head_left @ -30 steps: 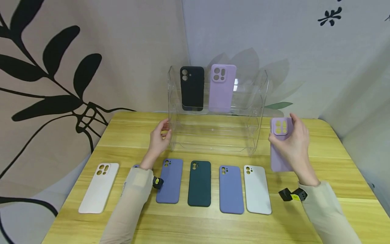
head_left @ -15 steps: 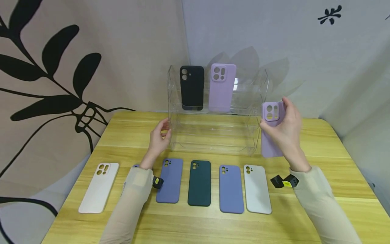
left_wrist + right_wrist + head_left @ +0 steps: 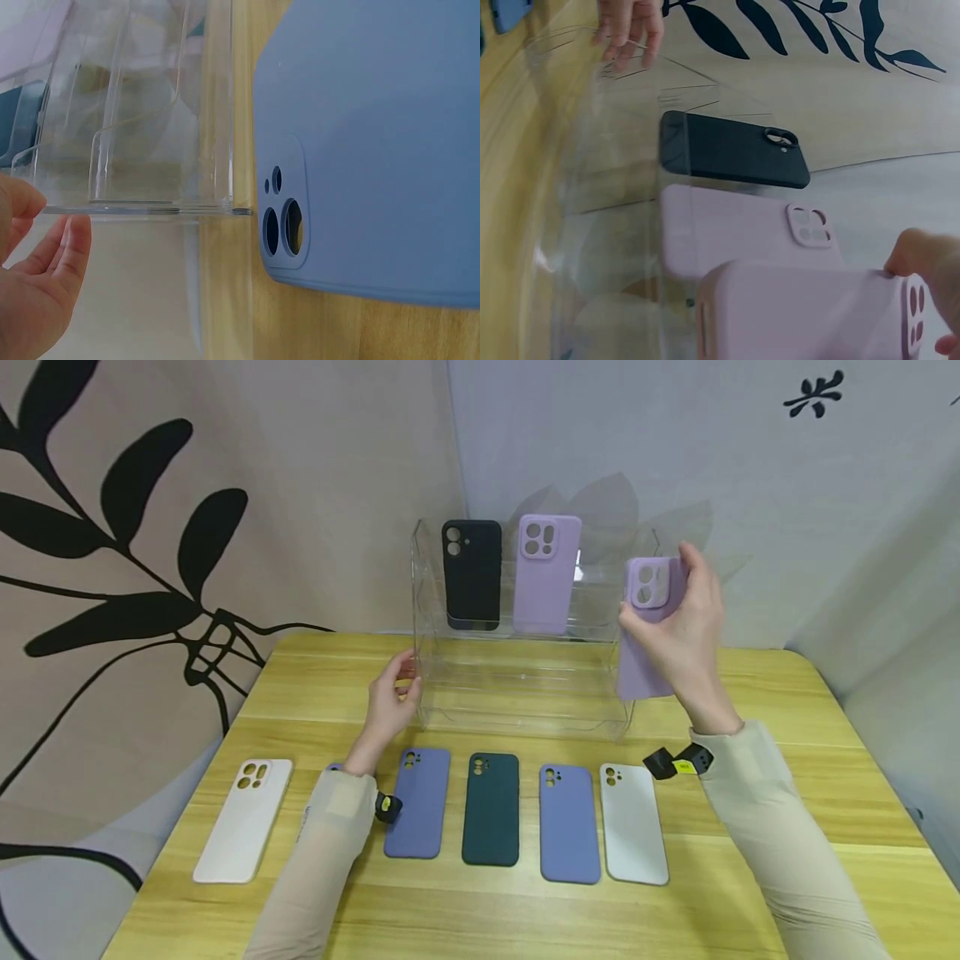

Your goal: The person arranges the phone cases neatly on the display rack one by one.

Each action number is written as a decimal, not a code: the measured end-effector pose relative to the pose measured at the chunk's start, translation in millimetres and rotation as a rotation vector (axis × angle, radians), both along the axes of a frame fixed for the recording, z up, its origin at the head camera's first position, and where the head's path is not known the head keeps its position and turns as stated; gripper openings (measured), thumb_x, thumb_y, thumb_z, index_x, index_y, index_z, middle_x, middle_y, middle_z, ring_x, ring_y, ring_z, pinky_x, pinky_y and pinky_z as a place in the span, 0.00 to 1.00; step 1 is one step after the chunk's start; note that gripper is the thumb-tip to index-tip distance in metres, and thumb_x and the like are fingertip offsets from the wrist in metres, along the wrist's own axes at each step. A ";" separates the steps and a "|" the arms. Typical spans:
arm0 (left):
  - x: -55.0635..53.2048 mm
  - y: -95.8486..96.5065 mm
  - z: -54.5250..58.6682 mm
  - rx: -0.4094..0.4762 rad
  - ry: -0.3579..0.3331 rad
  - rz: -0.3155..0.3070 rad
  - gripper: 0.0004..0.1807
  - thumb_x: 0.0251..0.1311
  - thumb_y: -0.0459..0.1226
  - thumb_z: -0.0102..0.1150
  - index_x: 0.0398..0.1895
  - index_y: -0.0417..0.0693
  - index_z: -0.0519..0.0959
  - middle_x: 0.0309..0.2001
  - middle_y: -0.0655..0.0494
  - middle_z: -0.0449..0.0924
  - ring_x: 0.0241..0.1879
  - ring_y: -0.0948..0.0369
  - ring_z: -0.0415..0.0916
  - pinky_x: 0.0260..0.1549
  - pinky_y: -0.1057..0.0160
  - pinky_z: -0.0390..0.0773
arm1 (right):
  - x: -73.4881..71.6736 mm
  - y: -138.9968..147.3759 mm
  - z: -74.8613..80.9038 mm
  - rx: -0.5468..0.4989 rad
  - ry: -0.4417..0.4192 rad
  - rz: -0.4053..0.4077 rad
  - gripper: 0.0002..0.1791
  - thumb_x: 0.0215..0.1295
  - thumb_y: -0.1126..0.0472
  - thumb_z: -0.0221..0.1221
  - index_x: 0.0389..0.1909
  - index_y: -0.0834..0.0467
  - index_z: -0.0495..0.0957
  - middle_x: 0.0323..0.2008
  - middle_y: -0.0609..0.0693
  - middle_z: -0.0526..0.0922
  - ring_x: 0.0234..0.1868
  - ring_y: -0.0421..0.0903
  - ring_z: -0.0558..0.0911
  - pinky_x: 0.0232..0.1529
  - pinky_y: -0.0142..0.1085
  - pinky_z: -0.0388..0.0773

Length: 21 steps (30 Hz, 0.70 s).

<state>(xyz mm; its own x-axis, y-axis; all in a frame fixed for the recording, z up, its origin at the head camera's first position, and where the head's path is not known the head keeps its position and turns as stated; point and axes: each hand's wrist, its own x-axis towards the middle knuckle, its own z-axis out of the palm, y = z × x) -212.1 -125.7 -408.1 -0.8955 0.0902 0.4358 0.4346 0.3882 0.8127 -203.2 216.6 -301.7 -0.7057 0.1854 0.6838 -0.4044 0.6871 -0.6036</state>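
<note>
In the head view a clear acrylic display rack (image 3: 517, 724) stands at the back of the table. My left hand (image 3: 393, 700) pinches the edge of its left side panel, thumb and fingers on either side of it in the left wrist view. My right hand (image 3: 688, 631) grips a purple phone case (image 3: 641, 668) by its two long edges, upright, in front of the rack's right end. On the rack's upper tier lean a black phone case (image 3: 472, 577) and another purple phone case (image 3: 543, 589). In the right wrist view the held case overlaps the racked purple one.
Along the front of the table lie a white case (image 3: 243, 822), a blue case (image 3: 417, 806), a dark green case (image 3: 491, 810), another blue case (image 3: 570, 827) and a pale case (image 3: 633, 827). My left sleeve (image 3: 315, 860) mostly covers one more.
My right hand has lifted the purple phone case off the table area and carried it up and left to the rack's right end. The left hand stays on the rack.
</note>
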 end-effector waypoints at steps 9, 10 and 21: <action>0.3 -0.8 1.2 0.010 -0.003 -0.009 0.21 0.56 0.17 0.49 0.55 0.21 0.66 0.44 0.26 0.73 0.42 0.38 0.73 0.38 0.42 0.77 | -27.3 -18.4 19.9 -0.024 0.124 0.026 0.39 0.42 0.64 0.67 0.61 0.65 0.66 0.56 0.61 0.70 0.54 0.51 0.68 0.55 0.38 0.64; 0.4 -0.9 1.5 0.011 -0.004 -0.011 0.21 0.56 0.17 0.49 0.55 0.21 0.66 0.44 0.27 0.74 0.42 0.38 0.74 0.38 0.43 0.77 | -30.4 -19.9 21.5 -0.025 0.128 0.021 0.39 0.42 0.64 0.67 0.61 0.64 0.67 0.56 0.61 0.70 0.54 0.51 0.68 0.55 0.38 0.64; 0.3 -0.9 2.0 0.011 -0.011 -0.017 0.21 0.56 0.17 0.50 0.55 0.21 0.67 0.45 0.26 0.74 0.43 0.38 0.74 0.38 0.45 0.78 | -57.4 -30.2 43.3 -0.048 0.109 -0.032 0.47 0.46 0.59 0.67 0.69 0.60 0.55 0.61 0.53 0.65 0.59 0.38 0.63 0.61 0.26 0.57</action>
<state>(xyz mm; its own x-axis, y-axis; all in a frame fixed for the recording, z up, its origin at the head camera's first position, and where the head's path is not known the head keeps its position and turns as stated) -211.8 -126.7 -406.1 -0.8988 0.1007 0.4266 0.4317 0.3715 0.8220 -260.7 186.4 -258.5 -0.6208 0.2410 0.7460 -0.4482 0.6716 -0.5899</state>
